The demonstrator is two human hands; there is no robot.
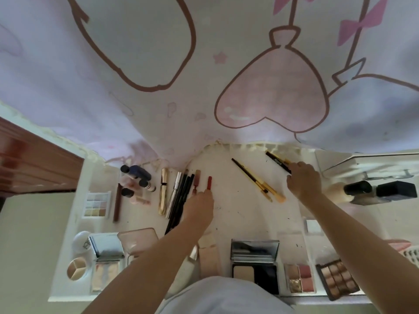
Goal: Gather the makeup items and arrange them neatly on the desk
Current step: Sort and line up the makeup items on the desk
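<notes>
On the white desk [240, 214] my left hand [199, 207] pinches the lower end of a red lip stick [209, 183], which lies beside a brown one [196, 179] at the right end of a row of pencils and tubes [179, 196]. My right hand [303, 181] is closed on the near end of a black pencil [277, 161] at the back right. Black-and-gold pencils [256, 180] lie slanted between my hands. Open palettes [255, 257] line the front edge.
Small dark-capped bottles [136, 175] and a pale eyeshadow palette [97, 203] sit at the left. Foundation bottles [371, 191] lie at the right by a mirror. A pink-printed curtain [204, 75] hangs over the desk's back edge. A wooden frame [34, 159] stands at the left.
</notes>
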